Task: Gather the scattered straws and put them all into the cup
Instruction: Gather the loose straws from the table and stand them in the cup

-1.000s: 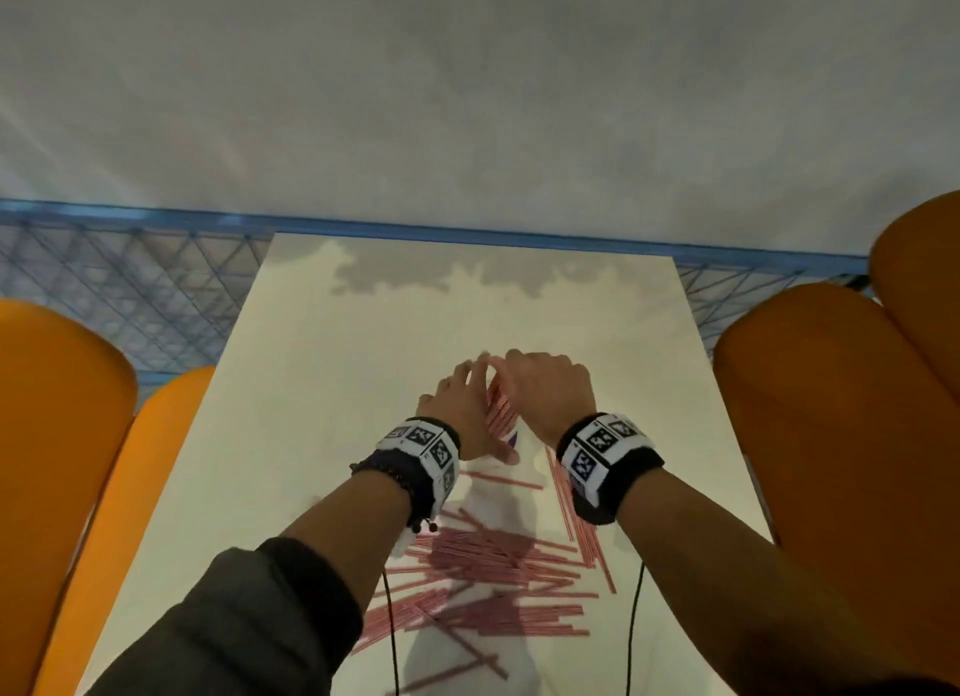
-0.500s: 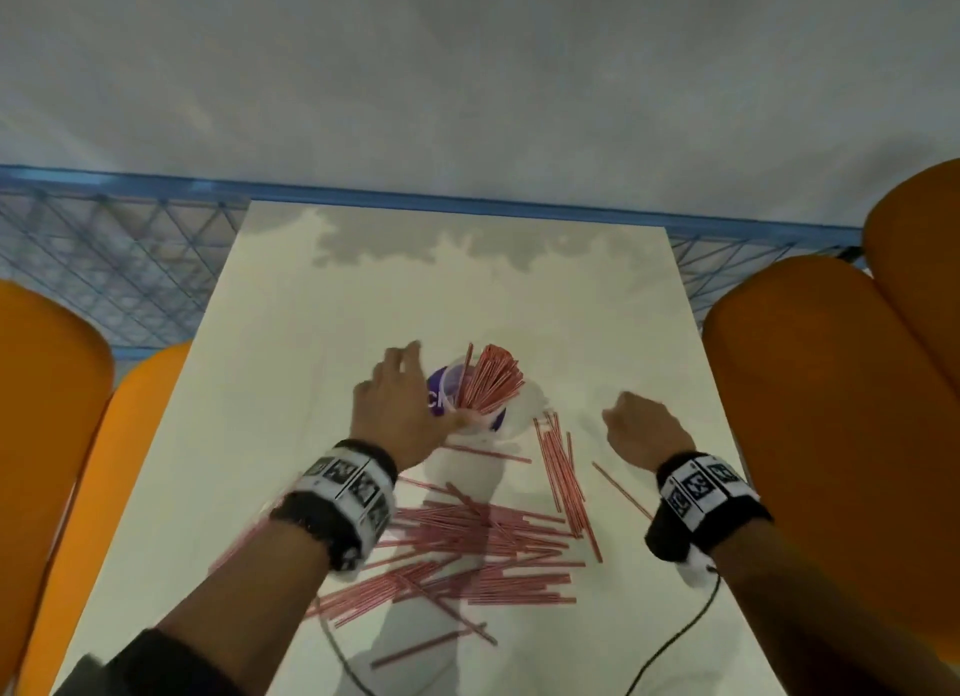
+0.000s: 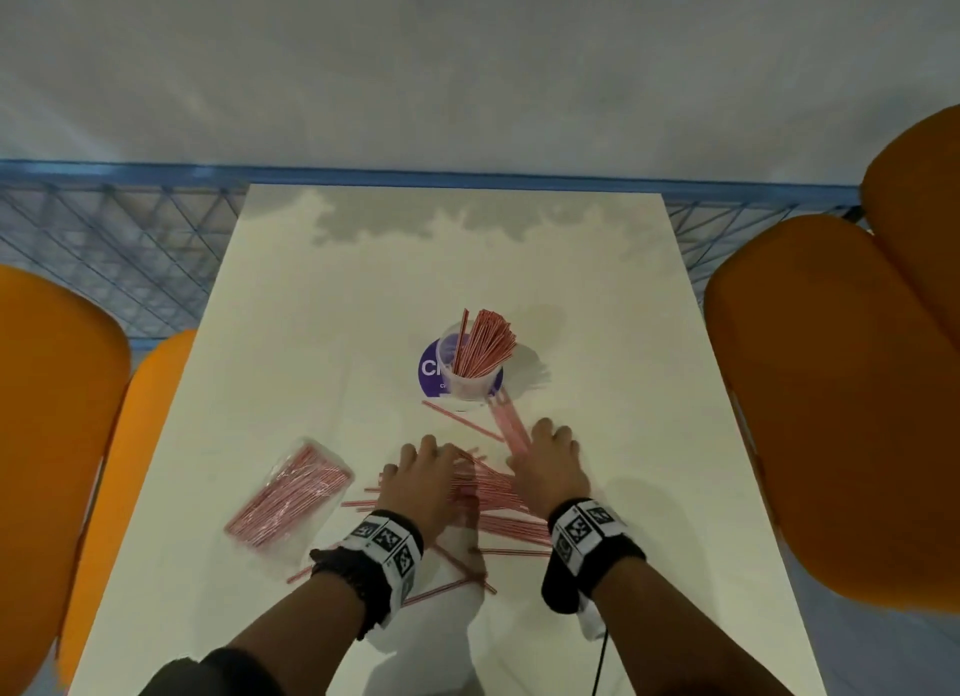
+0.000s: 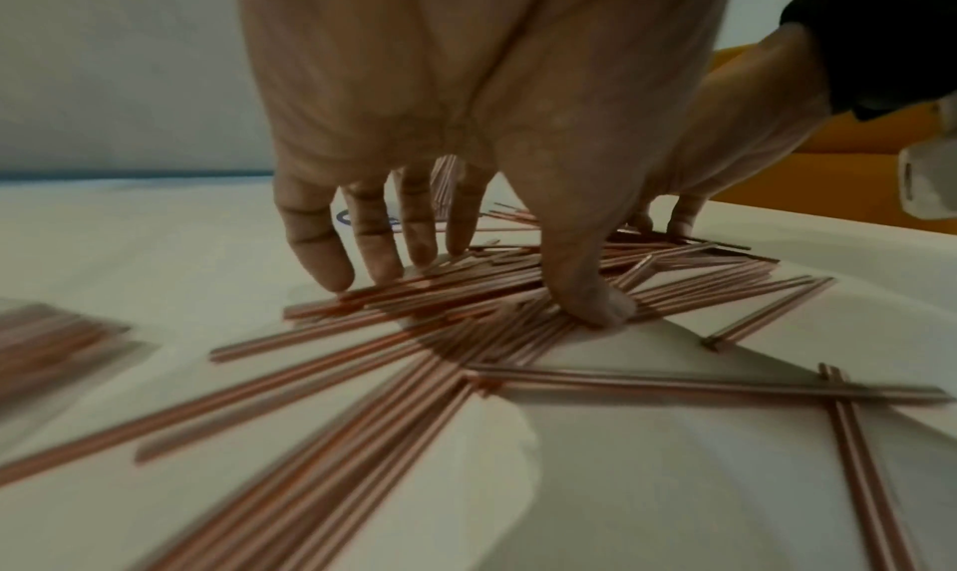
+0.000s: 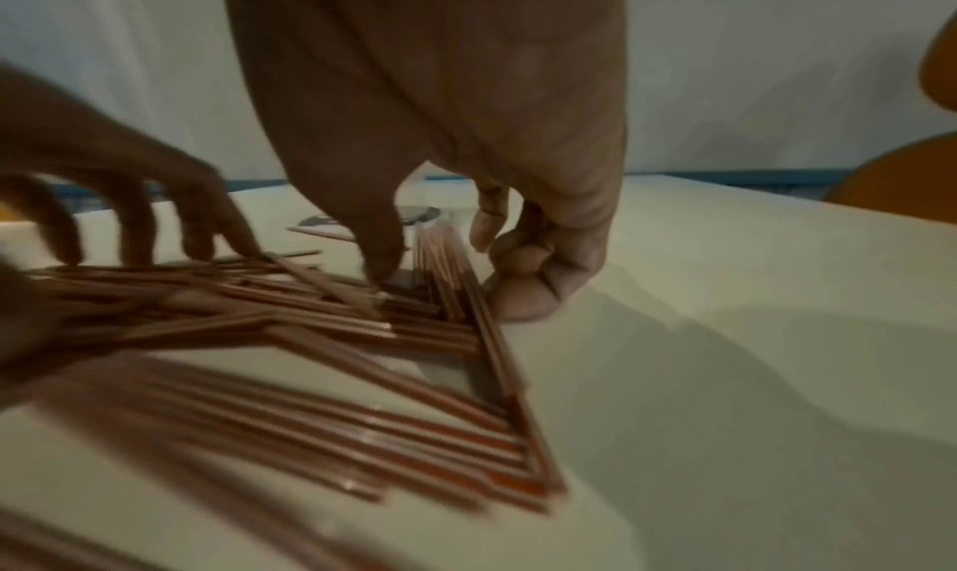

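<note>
the cup (image 3: 470,378) stands upright on a purple disc (image 3: 432,370) near the middle of the counter (image 3: 322,332), with a thick bunch of red straws (image 3: 483,344) inside, leaning and fanning toward its right rim. a few loose straws (image 3: 511,425) lie just in front of it. nearer the person, the main pile (image 3: 498,508) lies scattered flat and crossed. the left hand (image 3: 423,480) is spread over the pile's left part, fingertips (image 4: 331,273) and thumb pressing straws to the counter. the right hand (image 3: 550,467) rests on the pile's right edge, thumb on the straws, fingers (image 5: 523,293) curled at their outer side; i cannot tell if it is pinching any. left of the pile, apart from it, a clear bag (image 3: 291,493) holds more red straws, lying flat. orange chairs (image 3: 831,383) flank the counter.
</note>
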{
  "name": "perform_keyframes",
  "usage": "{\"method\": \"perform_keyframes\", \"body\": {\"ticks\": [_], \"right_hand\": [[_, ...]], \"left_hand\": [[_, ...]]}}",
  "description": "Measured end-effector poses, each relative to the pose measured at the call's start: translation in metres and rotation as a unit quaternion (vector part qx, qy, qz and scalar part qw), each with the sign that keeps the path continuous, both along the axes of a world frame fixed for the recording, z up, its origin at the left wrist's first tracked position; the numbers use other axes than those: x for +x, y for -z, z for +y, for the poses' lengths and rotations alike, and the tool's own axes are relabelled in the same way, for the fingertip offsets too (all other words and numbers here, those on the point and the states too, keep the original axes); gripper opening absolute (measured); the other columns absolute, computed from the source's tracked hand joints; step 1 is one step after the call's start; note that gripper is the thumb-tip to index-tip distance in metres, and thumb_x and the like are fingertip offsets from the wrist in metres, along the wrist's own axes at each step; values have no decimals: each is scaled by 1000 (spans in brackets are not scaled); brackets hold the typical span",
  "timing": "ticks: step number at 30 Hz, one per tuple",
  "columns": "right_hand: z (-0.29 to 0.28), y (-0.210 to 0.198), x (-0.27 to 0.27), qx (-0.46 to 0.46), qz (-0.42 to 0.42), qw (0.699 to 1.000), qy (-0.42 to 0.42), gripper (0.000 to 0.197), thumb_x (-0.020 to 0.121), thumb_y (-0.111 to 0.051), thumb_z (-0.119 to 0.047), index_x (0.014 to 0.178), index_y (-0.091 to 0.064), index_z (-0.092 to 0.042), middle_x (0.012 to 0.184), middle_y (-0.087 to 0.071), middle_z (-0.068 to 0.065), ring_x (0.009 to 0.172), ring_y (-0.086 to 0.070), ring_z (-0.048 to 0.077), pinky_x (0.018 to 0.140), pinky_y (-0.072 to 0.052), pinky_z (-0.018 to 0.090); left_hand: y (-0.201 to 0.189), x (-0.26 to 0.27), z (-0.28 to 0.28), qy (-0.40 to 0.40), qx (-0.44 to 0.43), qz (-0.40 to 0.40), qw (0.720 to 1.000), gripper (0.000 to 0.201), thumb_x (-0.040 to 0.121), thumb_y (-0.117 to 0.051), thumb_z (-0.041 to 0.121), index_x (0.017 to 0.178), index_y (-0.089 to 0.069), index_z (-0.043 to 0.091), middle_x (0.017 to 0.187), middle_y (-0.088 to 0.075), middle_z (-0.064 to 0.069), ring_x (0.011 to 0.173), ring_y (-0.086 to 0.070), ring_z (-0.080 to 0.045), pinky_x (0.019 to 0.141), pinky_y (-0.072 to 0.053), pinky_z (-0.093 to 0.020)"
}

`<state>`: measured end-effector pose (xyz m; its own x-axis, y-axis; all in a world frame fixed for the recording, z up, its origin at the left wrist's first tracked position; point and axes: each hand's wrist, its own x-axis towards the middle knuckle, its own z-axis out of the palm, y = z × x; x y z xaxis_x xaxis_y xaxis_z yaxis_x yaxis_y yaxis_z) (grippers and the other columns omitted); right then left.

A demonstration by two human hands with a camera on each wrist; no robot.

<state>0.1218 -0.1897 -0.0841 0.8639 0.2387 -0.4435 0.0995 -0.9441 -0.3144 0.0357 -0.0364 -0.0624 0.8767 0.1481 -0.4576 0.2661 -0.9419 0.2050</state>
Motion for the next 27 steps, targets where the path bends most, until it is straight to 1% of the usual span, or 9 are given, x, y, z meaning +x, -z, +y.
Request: {"method": "perform_keyframes", "body": {"ticks": [3,7,10,13,16,19,22,24,27], "right_hand": [[3,-5,-9,27,-9,1000,5,30,92,-57,-16,118,-43,-8,120,-48,12,111,-48,29,83,-49,40],[-10,-12,-9,65,6,997,-41,26,95,-54,-27,116,-52,-13,118,-51,8,113,-47,28,90,-46,40],[-26,-17,-4,91,14,994,-63,51,89,-55,-54,124,-51,-18,124,-48,4,119,-42,25,96,-44,43],[-27,-19,-2,35,60,989,-132,94,63,-63,-80,134,-40,-23,130,-39,1,123,-36,22,99,-44,47],[-13,-13,-7,-3,40,978,-203,94,60,-73,-69,134,-36,-24,130,-38,2,120,-36,23,97,-45,44],[-4,-9,-14,15,7,964,-265,66,76,-71,-47,129,-42,-19,125,-42,5,113,-39,25,98,-43,41],[-3,-7,-20,41,-1,953,-300,43,85,-61,-32,123,-48,-19,120,-48,5,109,-43,26,97,-42,43],[-4,-10,-21,55,2,955,-292,43,83,-60,-37,120,-49,-19,116,-50,2,107,-44,24,94,-43,43],[-8,-15,-16,64,1,964,-257,48,82,-62,-46,122,-49,-22,117,-49,-3,110,-44,20,95,-44,43]], "left_hand": [[-1,4,-9,-19,-21,3,1000,65,82,-70,37,134,-36,18,132,-43,-5,119,-43,-27,97,-43,-41],[-3,3,-12,-14,-38,-23,999,64,83,-68,41,135,-38,19,133,-46,-4,120,-44,-25,99,-41,-40],[-14,-9,8,-20,-5,-19,1000,82,73,-74,53,139,-34,24,137,-41,-2,125,-40,-24,104,-37,-43],[-15,-29,27,-19,30,68,997,92,66,-81,47,140,-31,26,138,-37,-4,128,-36,-28,104,-38,-52],[-16,-34,14,-24,-11,32,999,58,82,-68,14,132,-41,24,128,-43,-4,118,-42,-25,93,-48,-46],[-14,-27,-4,-7,-18,-5,1000,52,85,-52,-3,131,-44,20,129,-45,-7,119,-42,-28,94,-48,-46],[-9,-24,-11,1,-29,-27,999,53,86,-49,-3,133,-45,20,132,-45,-6,125,-40,-30,97,-45,-46],[-12,-29,-11,-19,-6,-67,998,55,84,-51,-1,133,-44,22,132,-45,-4,124,-41,-29,96,-42,-45],[-18,-46,2,-209,-3,-77,975,51,86,-61,14,133,-42,15,130,-48,-6,120,-46,-28,97,-43,-42]]}}
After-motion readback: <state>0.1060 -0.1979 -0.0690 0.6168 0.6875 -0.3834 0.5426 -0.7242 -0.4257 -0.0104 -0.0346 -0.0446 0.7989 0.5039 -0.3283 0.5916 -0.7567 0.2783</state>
